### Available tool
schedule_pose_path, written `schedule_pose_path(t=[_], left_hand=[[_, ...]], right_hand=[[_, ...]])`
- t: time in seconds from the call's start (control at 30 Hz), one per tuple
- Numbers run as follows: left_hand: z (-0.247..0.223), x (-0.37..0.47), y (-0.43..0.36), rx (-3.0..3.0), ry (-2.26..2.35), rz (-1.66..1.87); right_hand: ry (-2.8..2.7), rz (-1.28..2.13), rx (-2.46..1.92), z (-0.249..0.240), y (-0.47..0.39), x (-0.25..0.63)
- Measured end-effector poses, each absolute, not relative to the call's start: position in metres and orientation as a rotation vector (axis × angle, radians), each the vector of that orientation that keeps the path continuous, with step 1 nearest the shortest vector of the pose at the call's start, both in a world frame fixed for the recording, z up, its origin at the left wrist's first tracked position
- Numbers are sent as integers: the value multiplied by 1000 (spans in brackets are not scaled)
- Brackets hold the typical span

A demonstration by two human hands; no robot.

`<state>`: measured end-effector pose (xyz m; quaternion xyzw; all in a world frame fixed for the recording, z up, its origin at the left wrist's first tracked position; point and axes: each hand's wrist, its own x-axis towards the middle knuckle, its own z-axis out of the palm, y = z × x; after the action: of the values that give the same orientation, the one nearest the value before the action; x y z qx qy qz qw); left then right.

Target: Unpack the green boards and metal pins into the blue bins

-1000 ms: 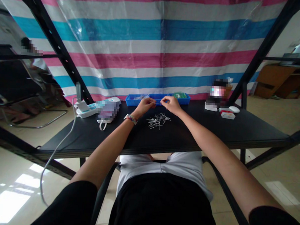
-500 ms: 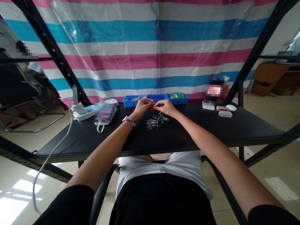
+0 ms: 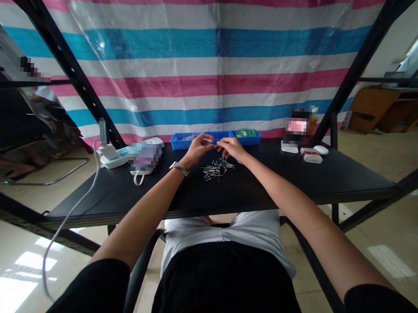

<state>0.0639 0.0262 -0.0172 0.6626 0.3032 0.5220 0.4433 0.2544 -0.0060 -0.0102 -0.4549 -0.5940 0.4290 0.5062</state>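
My left hand [image 3: 198, 148] and my right hand [image 3: 233, 148] meet at the fingertips, just above the tabletop in front of the blue trays. The fingers of the right hand are pinched together; whatever lies between them is too small to make out. On the left hand, the thumb and forefinger stand apart, with the thumb tip close to the right fingertips. Below both hands lies a loose pile of thin silvery pins [image 3: 215, 169], possibly rivets. Behind them are a blue tray [image 3: 177, 145] with clear plastic in it and a smaller blue tray [image 3: 253, 141] holding green bits.
On the left of the black table [image 3: 263, 191] are a power strip [image 3: 115, 159] with a cable and a blurred pouch [image 3: 144, 158]. A small white-and-red box [image 3: 311, 155] and a white mouse-shaped object [image 3: 321, 150] lie right. Black posts frame a striped sheet [image 3: 198, 82].
The left thumb and forefinger have parted from their earlier pinch. The right fingertips have shifted slightly, staying near the left thumb. The pile of pins looks the same.
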Motion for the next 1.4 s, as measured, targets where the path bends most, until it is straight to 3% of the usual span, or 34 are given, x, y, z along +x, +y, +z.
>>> schedule_pose_path(t=[0.5,1.1,1.4], left_hand=[[-16,67,22,1704,719,1338],[-6,66,12,1529,840,1216],[-4,65,9,1520,854,1203]], right_hand=[[-1335,1170,-1111,-11,-4,255],[-1272,1032,-938,-11,-2,260],[-1077,1253,-952,-11,0,257]])
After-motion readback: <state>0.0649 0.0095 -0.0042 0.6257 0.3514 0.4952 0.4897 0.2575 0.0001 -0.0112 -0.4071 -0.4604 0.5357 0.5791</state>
